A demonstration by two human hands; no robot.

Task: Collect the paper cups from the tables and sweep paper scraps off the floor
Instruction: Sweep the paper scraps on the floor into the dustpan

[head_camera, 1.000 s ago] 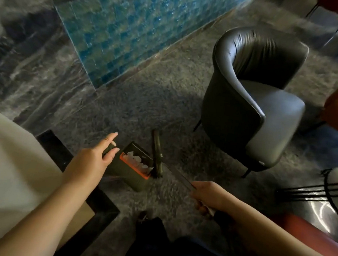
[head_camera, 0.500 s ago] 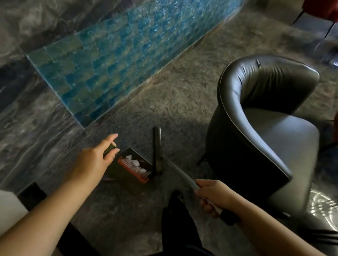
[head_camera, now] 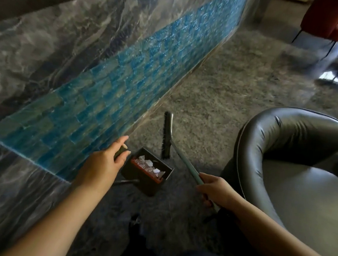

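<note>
Left hand (head_camera: 101, 162): middle left, fingers curled round the dustpan handle.
Dustpan (head_camera: 146, 173): middle, on the floor, white paper scraps (head_camera: 149, 164) inside.
Right hand (head_camera: 216, 190): lower right, fingers wrapped round the broom (head_camera: 167, 136).
Tip: hold the dustpan flat, sweep gently.

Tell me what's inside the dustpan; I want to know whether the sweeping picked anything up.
Inside the dustpan, several white paper scraps lie against its red comb edge. The pan's deeper corners are in shadow, so anything there cannot be seen.
</note>
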